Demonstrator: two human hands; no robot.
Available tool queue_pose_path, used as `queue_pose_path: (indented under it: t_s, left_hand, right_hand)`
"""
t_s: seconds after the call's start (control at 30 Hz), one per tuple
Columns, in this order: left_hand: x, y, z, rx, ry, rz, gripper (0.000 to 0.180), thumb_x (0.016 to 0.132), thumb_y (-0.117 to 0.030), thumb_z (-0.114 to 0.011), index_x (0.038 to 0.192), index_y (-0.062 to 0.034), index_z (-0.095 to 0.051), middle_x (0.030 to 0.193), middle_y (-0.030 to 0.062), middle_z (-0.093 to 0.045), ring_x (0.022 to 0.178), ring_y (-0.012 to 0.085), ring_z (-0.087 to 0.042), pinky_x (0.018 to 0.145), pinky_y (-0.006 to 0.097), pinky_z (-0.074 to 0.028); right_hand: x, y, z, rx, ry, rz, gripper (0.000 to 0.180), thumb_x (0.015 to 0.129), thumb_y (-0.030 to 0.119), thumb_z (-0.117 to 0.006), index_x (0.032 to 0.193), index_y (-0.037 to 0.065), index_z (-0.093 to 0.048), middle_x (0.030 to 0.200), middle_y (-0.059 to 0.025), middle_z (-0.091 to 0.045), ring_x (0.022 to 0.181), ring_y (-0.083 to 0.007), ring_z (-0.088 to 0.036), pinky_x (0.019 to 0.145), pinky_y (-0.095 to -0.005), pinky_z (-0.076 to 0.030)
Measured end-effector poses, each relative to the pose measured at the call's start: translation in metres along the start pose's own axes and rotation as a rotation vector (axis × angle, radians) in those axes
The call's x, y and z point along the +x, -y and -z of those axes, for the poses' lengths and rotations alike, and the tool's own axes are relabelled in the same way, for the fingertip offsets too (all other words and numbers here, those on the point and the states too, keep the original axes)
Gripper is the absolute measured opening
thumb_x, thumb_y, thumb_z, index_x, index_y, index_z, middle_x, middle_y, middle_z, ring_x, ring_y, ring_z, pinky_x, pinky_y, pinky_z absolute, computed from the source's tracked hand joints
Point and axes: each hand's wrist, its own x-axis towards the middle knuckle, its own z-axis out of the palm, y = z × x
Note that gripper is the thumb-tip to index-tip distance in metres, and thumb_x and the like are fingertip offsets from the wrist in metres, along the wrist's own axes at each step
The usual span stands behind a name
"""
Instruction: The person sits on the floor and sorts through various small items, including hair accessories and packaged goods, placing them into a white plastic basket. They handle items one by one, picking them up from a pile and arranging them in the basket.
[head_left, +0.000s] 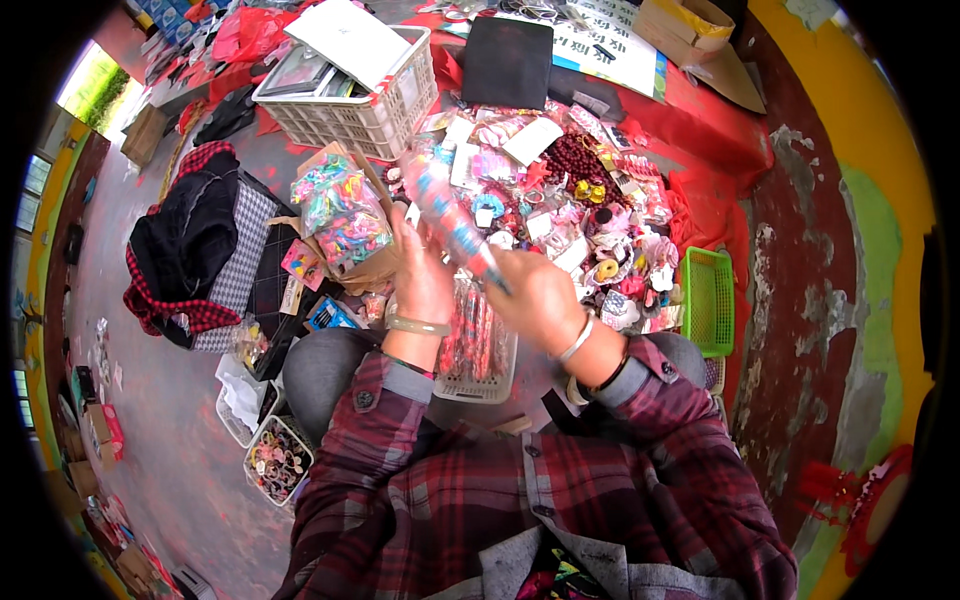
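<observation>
Between my hands is a long, slim clear packet [452, 222] with blue, white and red pieces in it, tilted and blurred by motion. My right hand [540, 305] is closed round its lower end. My left hand [422, 285] is raised beside the packet, its fingers partly hidden; a small white bit shows at the thumb, too unclear to name. Below the hands, a white plastic basket [476, 388] holds several long clear packets with red and pink contents [472, 335]. Beyond them lies a heap of hair accessories and small packaged goods [590, 240].
An open carton [378, 268] of colourful bags stands left, before a crate [352, 122] with a white lid-like panel. Dark clothing [195, 245] lies farther left. A green basket [707, 300] stands right, near a peeling wall [800, 270]. Small baskets [278, 460] sit by my left knee.
</observation>
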Motion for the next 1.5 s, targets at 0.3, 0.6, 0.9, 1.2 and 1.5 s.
queue_pose_path:
  t_s: [0.3, 0.6, 0.9, 1.2, 1.5]
  left_hand:
    - [-0.002, -0.023, 0.001, -0.419, 0.212, 0.2, 0.076, 0.085, -0.064, -0.043, 0.135, -0.0059, -0.038, 0.128, 0.0117, -0.049, 0.12, 0.0279, -0.047, 0.092, 0.056, -0.045]
    - [-0.023, -0.039, -0.02, -0.566, 0.379, 0.37, 0.077, 0.084, -0.056, -0.051, 0.139, -0.0053, -0.032, 0.133, 0.0159, -0.045, 0.12, 0.0309, -0.047, 0.093, 0.051, -0.045]
    - [-0.025, -0.044, -0.022, -0.569, 0.48, 0.389, 0.079, 0.083, -0.052, -0.054, 0.137, -0.0002, -0.03, 0.132, 0.0216, -0.042, 0.111, 0.0359, -0.05, 0.086, 0.049, -0.052]
    - [-0.027, -0.043, -0.022, -0.494, 0.396, 0.342, 0.075, 0.084, -0.052, -0.052, 0.136, -0.0016, -0.034, 0.127, 0.0172, -0.048, 0.112, 0.0297, -0.051, 0.086, 0.046, -0.051]
    - [-0.015, -0.042, -0.009, -0.449, 0.271, 0.295, 0.069, 0.085, -0.052, -0.051, 0.132, -0.003, -0.041, 0.124, 0.0125, -0.053, 0.104, 0.0273, -0.057, 0.09, 0.043, -0.047]
  right_hand:
    - [-0.003, 0.017, 0.022, 0.637, 0.16, -0.174, 0.038, 0.091, 0.018, -0.058, 0.124, 0.002, -0.047, 0.104, -0.0067, -0.059, 0.095, -0.0153, -0.058, 0.08, -0.0303, -0.048]
    - [0.024, -0.051, 0.054, 1.533, 0.066, -0.356, 0.042, 0.095, 0.029, -0.047, 0.12, -0.004, -0.052, 0.106, -0.0115, -0.063, 0.096, -0.0221, -0.062, 0.089, -0.035, -0.047]
    - [0.035, -0.062, 0.034, 1.697, -0.038, -0.277, 0.048, 0.097, 0.031, -0.041, 0.133, 0.0, -0.042, 0.122, -0.0124, -0.054, 0.112, -0.0238, -0.053, 0.1, -0.0376, -0.038]
    - [0.03, -0.054, 0.029, 1.198, -0.067, -0.114, 0.049, 0.097, 0.034, -0.041, 0.134, 0.002, -0.042, 0.127, -0.0076, -0.051, 0.115, -0.0178, -0.048, 0.102, -0.0314, -0.031]
    - [0.031, -0.083, 0.021, 1.107, -0.33, -0.296, 0.018, 0.088, 0.018, -0.064, 0.099, 0.004, -0.067, 0.09, 0.0026, -0.065, 0.083, -0.0068, -0.056, 0.077, -0.0222, -0.042]
